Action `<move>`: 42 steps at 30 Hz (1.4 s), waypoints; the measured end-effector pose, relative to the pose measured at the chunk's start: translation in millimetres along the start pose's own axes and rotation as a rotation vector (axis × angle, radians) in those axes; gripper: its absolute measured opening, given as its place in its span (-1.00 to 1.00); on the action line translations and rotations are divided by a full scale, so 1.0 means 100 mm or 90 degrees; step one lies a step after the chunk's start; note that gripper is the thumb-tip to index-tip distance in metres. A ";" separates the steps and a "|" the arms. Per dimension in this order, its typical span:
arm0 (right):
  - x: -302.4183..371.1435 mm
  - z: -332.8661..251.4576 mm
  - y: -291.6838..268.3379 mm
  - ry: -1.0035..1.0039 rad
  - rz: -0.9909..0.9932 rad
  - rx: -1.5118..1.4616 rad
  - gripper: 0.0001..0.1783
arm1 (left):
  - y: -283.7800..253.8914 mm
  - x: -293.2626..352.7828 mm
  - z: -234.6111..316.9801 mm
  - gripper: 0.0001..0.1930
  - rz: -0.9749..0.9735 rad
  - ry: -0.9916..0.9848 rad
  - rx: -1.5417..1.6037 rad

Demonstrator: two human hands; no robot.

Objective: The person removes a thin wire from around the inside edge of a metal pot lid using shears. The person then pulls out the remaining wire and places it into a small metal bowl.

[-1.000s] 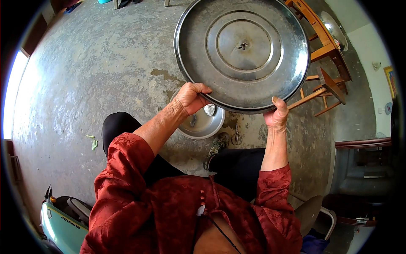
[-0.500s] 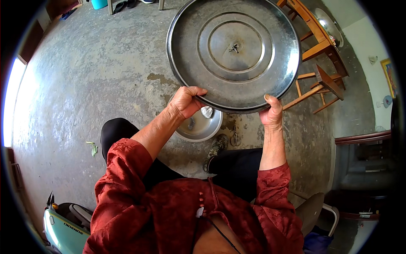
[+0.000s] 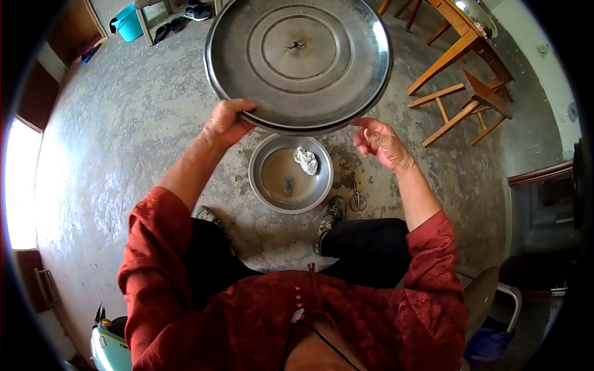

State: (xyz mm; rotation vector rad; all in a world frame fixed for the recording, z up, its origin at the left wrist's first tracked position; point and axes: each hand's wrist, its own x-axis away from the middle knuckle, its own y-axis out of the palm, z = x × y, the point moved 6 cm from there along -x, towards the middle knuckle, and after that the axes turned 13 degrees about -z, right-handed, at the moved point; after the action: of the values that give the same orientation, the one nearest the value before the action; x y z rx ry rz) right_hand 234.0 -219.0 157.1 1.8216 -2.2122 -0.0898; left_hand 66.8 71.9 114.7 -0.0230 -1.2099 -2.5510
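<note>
A big round metal lid (image 3: 309, 105), with pressed rings and a small twisted fitting at its middle, is held up in front of me. My left hand (image 3: 230, 121) grips its near left rim, thumb on top and fingers underneath. Just off the near right rim, my right hand (image 3: 380, 145) has its forefinger stretched toward the edge and its other fingers loosely bent, with nothing in them. Below the lid, a metal basin (image 3: 255, 179) of cloudy water stands on the floor between my feet. In it are a crumpled white cloth (image 3: 305, 161) and a small grey scouring pad (image 3: 288, 185).
Scissors (image 3: 357, 199) lie on the concrete floor beside my right shoe (image 3: 331, 216). A wooden stool (image 3: 476, 99) and a wooden table (image 3: 461, 46) stand at the right. At the far left are a blue bucket (image 3: 128, 25) and dark slippers (image 3: 170, 28). A pale green scooter (image 3: 108, 349) is at the lower left.
My right hand has let go of the lid's rim and moved slightly away. The lid, still in my left hand, has shifted left and up in view, uncovering more of the basin.
</note>
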 end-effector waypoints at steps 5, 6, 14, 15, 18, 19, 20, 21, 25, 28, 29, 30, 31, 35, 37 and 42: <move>0.34 1.02 -1.02 0.222 0.166 0.106 -0.37 | -0.56 0.15 0.04 -0.66 0.017 -0.079 -0.065; 0.45 1.26 -1.18 0.298 0.196 0.153 -0.38 | -0.69 0.19 -0.01 -0.65 0.021 -0.094 -0.073; 1.00 3.10 -1.87 0.633 0.041 0.796 -0.36 | -1.99 0.49 -0.90 -0.57 0.073 -0.221 -0.062; 0.62 2.94 -1.53 0.768 -0.010 0.680 -0.37 | -2.08 0.69 -0.93 -0.54 0.123 -0.220 -0.071; 0.83 3.31 -1.56 0.755 0.012 0.689 -0.42 | -2.19 0.76 -1.26 -0.53 0.132 -0.282 -0.024; 0.87 3.47 -1.57 0.763 0.002 0.680 -0.42 | -2.23 0.80 -1.32 -0.52 0.122 -0.288 -0.006; 0.88 3.55 -1.59 0.740 0.022 0.703 -0.46 | -2.29 0.83 -1.37 -0.52 0.125 -0.300 -0.001; 0.90 3.61 -1.62 0.716 0.043 0.726 -0.51 | -2.34 0.86 -1.41 -0.51 0.137 -0.300 0.002; 0.82 3.82 -1.70 0.691 0.126 0.734 -0.55 | -2.43 1.00 -1.51 -0.48 0.160 -0.314 0.028; 0.84 3.93 -1.68 0.665 0.137 0.743 -0.59 | -2.39 1.00 -1.57 -0.47 0.171 -0.334 0.034; 0.79 3.94 -1.66 0.645 0.145 0.759 -0.59 | -2.40 1.04 -1.55 -0.47 0.181 -0.343 0.027; 0.83 3.95 -1.68 0.633 0.160 0.773 -0.60 | -2.41 1.02 -1.56 -0.46 0.184 -0.359 0.022; 0.86 4.09 -1.79 0.644 0.163 0.769 -0.60 | -2.41 0.99 -1.57 -0.46 0.179 -0.367 0.027; 0.93 4.09 -1.96 0.462 0.476 0.356 -0.59 | -2.42 1.01 -1.55 -0.44 0.171 -0.396 0.041; 0.77 3.86 -1.85 0.569 0.297 0.758 -0.57 | -2.34 1.01 -1.57 -0.44 0.163 -0.388 0.034; 0.79 3.91 -2.06 0.614 0.259 0.654 -0.58 | -2.37 1.01 -1.62 -0.44 0.153 -0.403 0.009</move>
State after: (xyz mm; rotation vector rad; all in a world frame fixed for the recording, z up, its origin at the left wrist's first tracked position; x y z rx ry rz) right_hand 319.8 -387.1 -249.9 1.1594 -1.8369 1.8334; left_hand -78.9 61.8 -152.8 -0.9715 -1.3224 -2.3850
